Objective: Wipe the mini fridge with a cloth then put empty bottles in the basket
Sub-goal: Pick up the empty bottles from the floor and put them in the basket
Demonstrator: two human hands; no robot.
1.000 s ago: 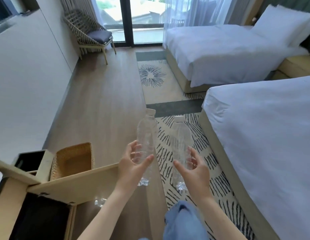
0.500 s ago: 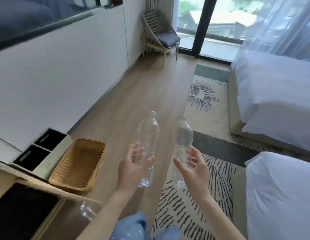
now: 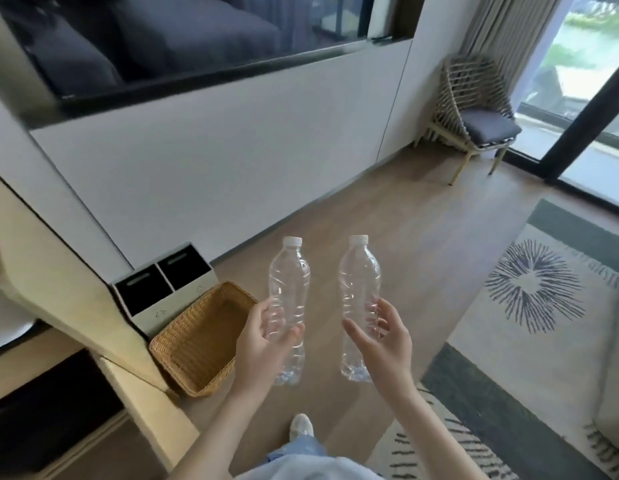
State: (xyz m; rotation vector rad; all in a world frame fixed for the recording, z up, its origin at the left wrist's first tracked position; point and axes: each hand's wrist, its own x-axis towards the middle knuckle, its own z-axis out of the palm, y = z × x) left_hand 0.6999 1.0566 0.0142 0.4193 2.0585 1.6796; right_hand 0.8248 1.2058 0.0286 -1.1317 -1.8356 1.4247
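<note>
Your left hand (image 3: 263, 344) wraps the lower half of one clear bottle (image 3: 289, 299), thumb across the front and fingers behind, and your right hand (image 3: 387, 344) holds a second bottle (image 3: 359, 292) the same way, though more loosely, with the thumb (image 3: 353, 332) barely pressing the side. That loose right grip is the first risk: thin, empty plastic can slip or buckle if you swing it quickly. Both bottles stand upright, capped, side by side and apart, well above the floor.

Both forearms reach forward from the bottom of the view, wrists level, palms turned toward each other.

The basket (image 3: 200, 341) sits on the floor down to your left, empty as far as you can see, just beside a two-slot bin (image 3: 162, 289) and close to the cabinet edge (the mini fridge itself is not clearly in view). Dropping from this height could bounce a bottle off the rim, or send it into the bin instead. Lower first, left bottle leading.
</note>
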